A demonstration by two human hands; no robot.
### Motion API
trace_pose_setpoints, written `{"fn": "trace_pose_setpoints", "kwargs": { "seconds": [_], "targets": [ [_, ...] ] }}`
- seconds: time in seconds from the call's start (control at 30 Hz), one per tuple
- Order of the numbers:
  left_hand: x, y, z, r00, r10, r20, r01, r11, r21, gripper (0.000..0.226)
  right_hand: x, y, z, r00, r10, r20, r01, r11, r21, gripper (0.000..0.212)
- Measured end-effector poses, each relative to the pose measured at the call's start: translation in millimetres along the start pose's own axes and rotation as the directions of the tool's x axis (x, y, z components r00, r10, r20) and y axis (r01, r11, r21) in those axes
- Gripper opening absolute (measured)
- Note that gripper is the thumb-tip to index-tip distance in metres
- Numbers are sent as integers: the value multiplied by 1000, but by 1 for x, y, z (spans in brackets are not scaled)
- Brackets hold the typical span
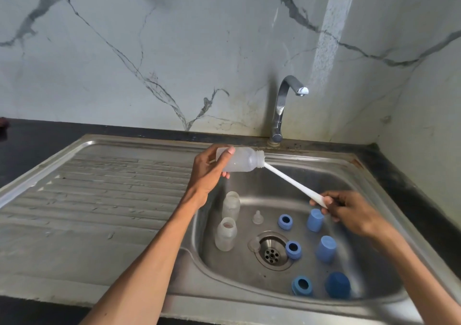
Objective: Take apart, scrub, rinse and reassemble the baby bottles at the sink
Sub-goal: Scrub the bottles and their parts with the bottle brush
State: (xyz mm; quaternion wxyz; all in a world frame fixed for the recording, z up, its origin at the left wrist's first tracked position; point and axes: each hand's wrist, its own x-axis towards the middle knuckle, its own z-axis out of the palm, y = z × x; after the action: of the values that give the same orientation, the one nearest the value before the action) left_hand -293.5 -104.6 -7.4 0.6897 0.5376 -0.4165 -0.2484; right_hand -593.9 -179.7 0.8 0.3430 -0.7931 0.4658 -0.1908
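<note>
Bottle: your left hand (208,172) grips the bottle (240,159) by its base, fingers curled round it, above the sink (369,175) basin; it lies almost level, mouth to the right.
Axis: the brush handle (291,183) enters the mouth and slopes down to the right, nearly along the bottle's long axis.
Right hand: your right hand (349,211) pinches the handle's lower end; it is the hand to drive the scrubbing.
Waiting parts: two bottles (228,222), rings and caps (324,239) lie in the basin below.
</note>
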Motion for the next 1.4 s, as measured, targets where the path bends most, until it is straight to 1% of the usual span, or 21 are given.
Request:
{"fn": "trace_pose_setpoints", "kwargs": {
  "seconds": [0.03,0.1,0.17,0.23,0.33,0.4,0.43,0.5,0.6,0.67,0.73,0.8,0.9,0.93,1.0,1.07,1.13,1.2,1.3,1.37,1.4],
  "targets": [
    [0,0,-3,1000,20,20,-20,1000,6,9,0,0,0,1000,12,-2,-12,1000,-19,30],
    [2,-3,-8,994,60,96,-63,998,27,15,1,4,1,999,27,-19,-29,996,-90,30],
    [1,-5,-10,976,88,198,-116,984,133,22,1,7,-3,997,47,-58,-58,977,-207,28],
    [-1,-4,-9,960,77,268,-132,971,197,22,-2,3,-10,993,48,-112,-80,951,-298,32],
    [-4,2,-7,960,-3,281,-25,995,99,14,-3,-2,-19,991,-39,-130,-14,923,-384,39],
    [-5,4,-6,948,-101,302,109,994,-11,20,-5,-3,-22,990,-89,-109,45,933,-356,46],
    [-4,4,-6,940,-141,310,170,983,-69,22,-5,-1,-22,990,-102,-100,65,944,-322,44],
    [-3,4,-4,937,-180,301,240,955,-174,25,-5,2,-19,990,-117,-81,96,970,-224,38],
    [0,5,-2,949,-193,251,263,921,-287,24,-5,-1,-8,989,-140,-37,136,987,-80,30],
    [1,4,-3,955,-208,210,272,898,-346,19,-4,-2,1,987,-159,8,159,987,-15,31],
    [1,2,-3,964,-202,171,253,891,-377,16,-2,-1,8,988,-147,50,145,988,50,34],
    [0,-1,1,977,-185,103,211,898,-387,13,0,-1,11,995,-88,51,83,993,80,34],
    [1,-5,3,991,-132,-4,125,947,-295,12,1,-3,18,1000,-7,14,7,1000,19,35],
    [1,-5,2,994,-110,-19,102,963,-251,12,1,-4,19,1000,9,-16,-10,999,-40,34],
    [3,-4,0,996,-89,-30,82,981,-178,23,-2,-9,18,994,19,-106,-38,983,-181,28],
    [5,-3,-1,992,-103,-67,94,986,-135,24,-10,-16,14,971,-21,-238,-46,962,-269,23],
    [6,-4,-2,983,-148,-106,135,983,-121,21,-15,-17,5,920,-92,-380,-21,959,-283,30],
    [7,-4,-3,974,-201,-102,186,973,-139,22,-17,-16,-5,876,-153,-457,27,962,-271,33],
    [6,-5,-3,956,-294,3,291,942,-166,27,-14,-12,-13,846,-283,-453,167,945,-280,36],
    [4,-6,-1,940,-335,71,342,924,-170,31,-11,-8,-15,861,-321,-395,223,935,-275,37],
    [3,-6,-1,937,-339,85,348,921,-173,31,-9,-5,-16,884,-302,-357,209,938,-275,35]
  ]
}}
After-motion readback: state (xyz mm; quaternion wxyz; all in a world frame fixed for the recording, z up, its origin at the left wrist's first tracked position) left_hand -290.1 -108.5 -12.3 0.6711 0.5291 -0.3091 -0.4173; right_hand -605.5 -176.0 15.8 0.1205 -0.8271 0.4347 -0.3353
